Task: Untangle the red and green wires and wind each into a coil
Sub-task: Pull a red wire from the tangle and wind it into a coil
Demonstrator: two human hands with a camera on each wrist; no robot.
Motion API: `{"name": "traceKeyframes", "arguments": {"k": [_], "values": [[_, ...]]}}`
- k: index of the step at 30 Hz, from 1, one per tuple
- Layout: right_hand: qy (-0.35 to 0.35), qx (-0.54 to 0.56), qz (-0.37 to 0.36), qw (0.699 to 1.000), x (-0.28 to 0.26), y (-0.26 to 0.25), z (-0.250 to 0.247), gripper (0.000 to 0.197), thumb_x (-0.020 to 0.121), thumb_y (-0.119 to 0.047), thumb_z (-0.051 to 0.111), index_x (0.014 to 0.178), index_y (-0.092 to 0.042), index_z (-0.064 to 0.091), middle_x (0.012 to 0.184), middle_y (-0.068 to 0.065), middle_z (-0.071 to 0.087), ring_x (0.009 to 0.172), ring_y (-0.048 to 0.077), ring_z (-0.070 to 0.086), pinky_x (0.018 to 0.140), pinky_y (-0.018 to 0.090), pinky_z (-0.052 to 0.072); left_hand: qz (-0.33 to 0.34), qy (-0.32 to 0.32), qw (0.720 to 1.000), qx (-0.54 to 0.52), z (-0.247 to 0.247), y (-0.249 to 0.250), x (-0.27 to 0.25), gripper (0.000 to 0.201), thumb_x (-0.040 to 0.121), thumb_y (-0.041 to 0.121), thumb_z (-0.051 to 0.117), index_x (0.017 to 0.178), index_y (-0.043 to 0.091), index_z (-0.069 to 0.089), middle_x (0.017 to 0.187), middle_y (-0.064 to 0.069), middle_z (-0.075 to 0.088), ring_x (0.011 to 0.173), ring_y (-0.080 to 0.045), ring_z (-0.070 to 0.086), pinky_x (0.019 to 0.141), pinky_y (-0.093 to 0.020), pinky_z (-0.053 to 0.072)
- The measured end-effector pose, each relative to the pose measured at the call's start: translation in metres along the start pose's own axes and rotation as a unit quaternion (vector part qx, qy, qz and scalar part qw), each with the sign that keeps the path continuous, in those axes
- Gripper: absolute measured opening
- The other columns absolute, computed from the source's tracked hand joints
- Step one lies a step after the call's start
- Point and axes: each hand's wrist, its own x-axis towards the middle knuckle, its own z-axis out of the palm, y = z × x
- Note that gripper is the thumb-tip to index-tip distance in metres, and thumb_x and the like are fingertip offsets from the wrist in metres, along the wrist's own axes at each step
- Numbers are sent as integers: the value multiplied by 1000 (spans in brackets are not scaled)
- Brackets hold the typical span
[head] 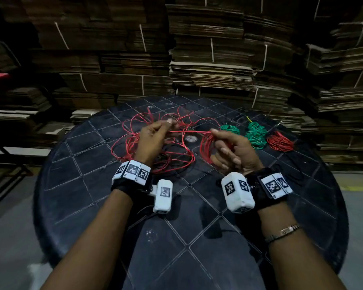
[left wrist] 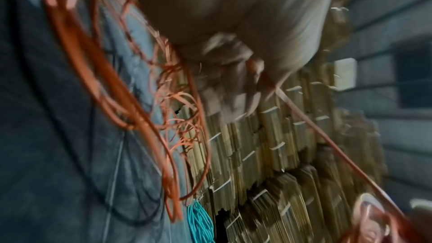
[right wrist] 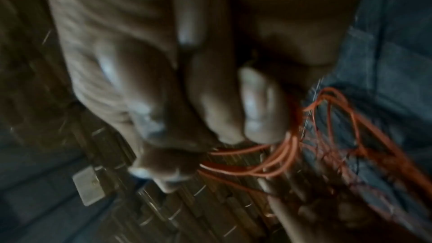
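Left hand (head: 153, 137) is pinching the red wire (head: 189, 132); right hand (head: 232, 149) is clasping its partial coil (head: 205, 146); loose loops are lying on the surface (head: 176, 237).

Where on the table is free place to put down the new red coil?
Bare table lies near the person, below both wrists, and right of the finished red coil. The far left is crowded with loose red wire; green coils fill the far right.

Found no readable words, brands or numbers anywhere. Saw only black-and-white square coded markers on the white blocky wrist-worn camera units (head: 132, 171) behind both hands, bearing patterns rather than letters. Wrist views too blurred for any lettering.
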Motion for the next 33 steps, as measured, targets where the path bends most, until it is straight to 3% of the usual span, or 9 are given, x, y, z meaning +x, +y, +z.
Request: {"name": "traceKeyframes", "arguments": {"k": [6, 10, 13, 16, 19, 21, 24, 29, 33], "values": [[-13, 93, -108, 990, 0, -5, -3, 58, 98, -19, 39, 41, -12, 46, 24, -4, 26, 22, 17, 7, 31, 21, 17, 0, 8, 1000, -1, 4, 3, -2, 77, 96, 30, 73, 159, 45, 31, 144, -11, 62, 90, -28, 79, 60, -28, 60], [55, 151, -167, 973, 4, -8, -8, 47, 96, -15, 45, 50, -12, 46, 27, -6, 28, 19, 11, 15, 30, 21, 17, -2, 53, 998, -47, 3, 12, -6, 80, 97, 31, 73, 160, 37, 25, 109, -16, 78, 71, -32, 77, 56, -31, 60], [138, 212, -177, 951, 6, -10, -23, 36, 100, -15, 48, 64, -14, 47, 34, -7, 34, 21, 8, 27, 33, 18, 23, -20, 108, 993, -35, -4, 4, 1, 45, 95, 19, 75, 133, 6, 54, 92, -21, 78, 62, -25, 74, 52, -29, 57], [205, 249, -189, 927, 3, -17, -38, 41, 100, -15, 52, 59, -17, 49, 42, -8, 41, 24, 6, 30, 37, 17, 22, -8, 168, 986, 9, -19, -8, 9, 20, 95, 22, 76, 101, 4, 68, 89, -15, 79, 64, -23, 75, 60, -33, 57], [240, 204, -150, 937, 3, -19, -42, 35, 97, -15, 57, 63, -15, 53, 43, -9, 43, 24, 6, 29, 37, 16, 19, 3, 144, 988, 53, -22, -6, 9, 36, 88, 42, 81, 107, 12, 72, 91, -5, 80, 76, -18, 76, 67, -43, 61], [253, 156, -114, 948, 3, -17, -41, 31, 95, -15, 60, 64, -12, 56, 42, -8, 42, 24, 5, 27, 37, 16, 17, -9, 103, 985, 140, -18, -8, 9, 61, 74, 66, 83, 122, 32, 69, 96, 4, 79, 85, -13, 76, 80, -49, 63], [241, 128, -91, 958, 3, -18, -35, 33, 94, -17, 60, 62, -11, 58, 39, -7, 39, 24, 6, 25, 37, 18, 15, -26, 46, 974, 220, -16, -20, 12, 93, 64, 79, 80, 144, 44, 52, 84, 8, 78, 82, -12, 74, 88, -41, 58], [192, 87, -39, 977, 4, -16, -23, 40, 97, -20, 56, 59, -7, 59, 35, -6, 37, 20, 7, 24, 31, 19, 15, -29, 32, 995, 93, -7, -12, 8, 23, 82, 27, 87, 100, 15, 80, 82, 1, 77, 59, -2, 62, 60, -22, 49], [143, 17, 31, 989, 9, -8, -18, 41, 97, -25, 55, 70, 5, 61, 34, -2, 39, 20, 6, 24, 31, 17, 12, -61, 63, 996, 13, -12, -10, 9, 17, 88, 26, 82, 97, 12, 78, 88, -9, 79, 63, -15, 68, 56, -27, 54]]}}
